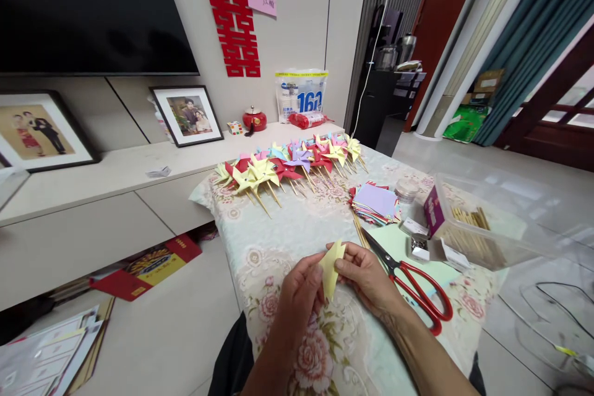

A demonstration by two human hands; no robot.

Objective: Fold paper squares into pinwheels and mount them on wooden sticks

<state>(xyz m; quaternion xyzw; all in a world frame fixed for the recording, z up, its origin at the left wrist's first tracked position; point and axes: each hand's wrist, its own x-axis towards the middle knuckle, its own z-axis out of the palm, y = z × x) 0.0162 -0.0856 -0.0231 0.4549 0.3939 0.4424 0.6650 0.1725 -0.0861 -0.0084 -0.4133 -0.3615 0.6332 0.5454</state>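
Between my two hands, above the near part of the table, is a folded piece of yellow paper [330, 272]. My left hand [301, 284] pinches its left side, thumb toward me. On the other side, my right hand [364, 272] grips the paper between thumb and fingers. Close to my right wrist lie red-handled scissors [408, 281], blades pointing away, partly over pale green paper [390, 241]. Farther off sits a stack of coloured square paper [375, 201]. Several finished paper pinwheels [292, 164] on sticks lie in rows at the table's far side.
A clear plastic box [492, 213] holding wooden sticks stands at the table's right edge. Small white boxes [420, 247], one with metal pieces, and a round clear container [407, 190] are beside it. A white cabinet [139, 167] with framed photos runs along the wall.
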